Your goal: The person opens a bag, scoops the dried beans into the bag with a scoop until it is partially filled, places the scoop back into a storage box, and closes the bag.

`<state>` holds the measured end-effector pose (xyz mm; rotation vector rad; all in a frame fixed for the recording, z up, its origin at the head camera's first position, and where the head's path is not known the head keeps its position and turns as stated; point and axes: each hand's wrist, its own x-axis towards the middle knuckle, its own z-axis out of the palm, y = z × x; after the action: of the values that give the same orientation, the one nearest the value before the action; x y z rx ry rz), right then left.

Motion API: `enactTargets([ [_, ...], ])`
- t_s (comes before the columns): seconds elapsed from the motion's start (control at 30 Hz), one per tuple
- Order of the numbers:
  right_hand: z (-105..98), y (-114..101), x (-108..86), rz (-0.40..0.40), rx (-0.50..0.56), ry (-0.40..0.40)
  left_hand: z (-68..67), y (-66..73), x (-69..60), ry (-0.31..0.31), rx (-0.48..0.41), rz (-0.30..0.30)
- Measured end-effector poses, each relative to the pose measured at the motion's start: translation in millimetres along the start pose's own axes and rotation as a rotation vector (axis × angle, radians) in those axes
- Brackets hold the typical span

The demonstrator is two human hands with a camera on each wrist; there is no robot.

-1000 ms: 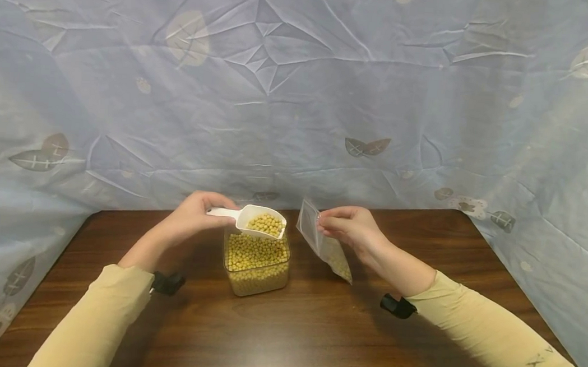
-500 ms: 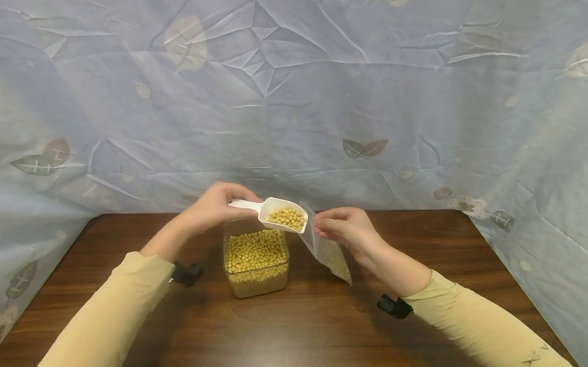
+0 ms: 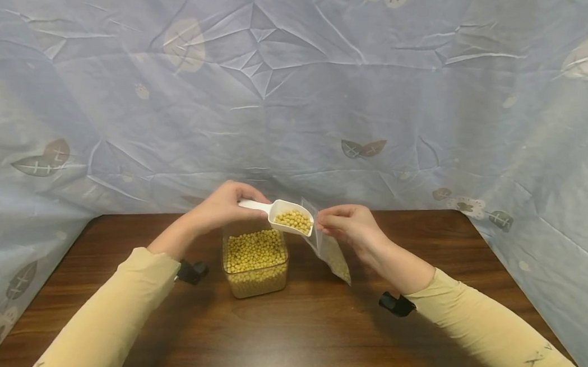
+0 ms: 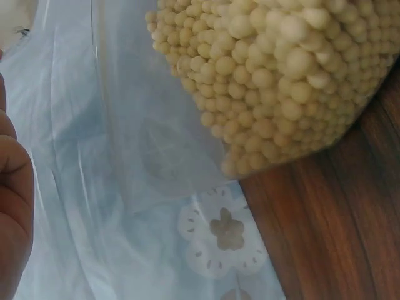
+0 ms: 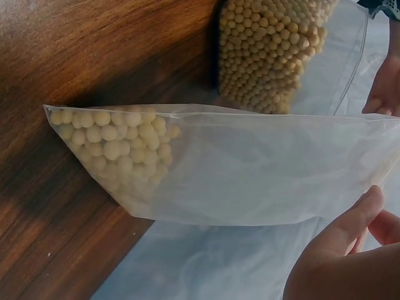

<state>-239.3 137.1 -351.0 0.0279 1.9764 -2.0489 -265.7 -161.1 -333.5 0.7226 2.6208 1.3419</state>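
You are pinching the handle of the white scoop [image 3: 274, 210] in your left hand [image 3: 228, 205], and your right hand [image 3: 350, 226] is pinching the clear bag [image 3: 326, 247] near its top edge, so each grip is occupied. The relation that matters is running across the gap between them: the scoop is reaching rightward out of your left grip, its long axis pointing at the bag's mouth and dipping slightly. Its lip, with yellow beans [image 3: 294, 221] lying behind it, is ending right at that mouth; whether it is sitting inside, I can't tell. Your right fingertips are the nearer ones to the lip. The bag is hanging slantwise, its partly filled bottom pointing down and right, while the container [image 3: 257, 288] is standing on the counter [image 3: 290, 332], below and left of the scoop.
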Motion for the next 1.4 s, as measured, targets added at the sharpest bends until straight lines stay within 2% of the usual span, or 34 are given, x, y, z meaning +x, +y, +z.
enactTargets([
  [0.47,0.1,-3.0,-3.0,-0.008,-0.012,0.007,4.3,20.0,5.9,-0.014,0.199,0.073],
  [0.97,2.4,-1.7,-2.8,-0.009,-0.001,0.000,-0.8,42.9,8.3,-0.049,0.319,0.137],
  [1.23,0.8,-2.9,-2.9,-0.018,0.037,0.006,-4.0,46.6,6.9,-0.048,0.324,0.135],
  [1.4,1.6,-2.1,-2.3,-0.011,0.014,0.028,-5.4,44.1,4.8,-0.039,0.313,0.131],
])
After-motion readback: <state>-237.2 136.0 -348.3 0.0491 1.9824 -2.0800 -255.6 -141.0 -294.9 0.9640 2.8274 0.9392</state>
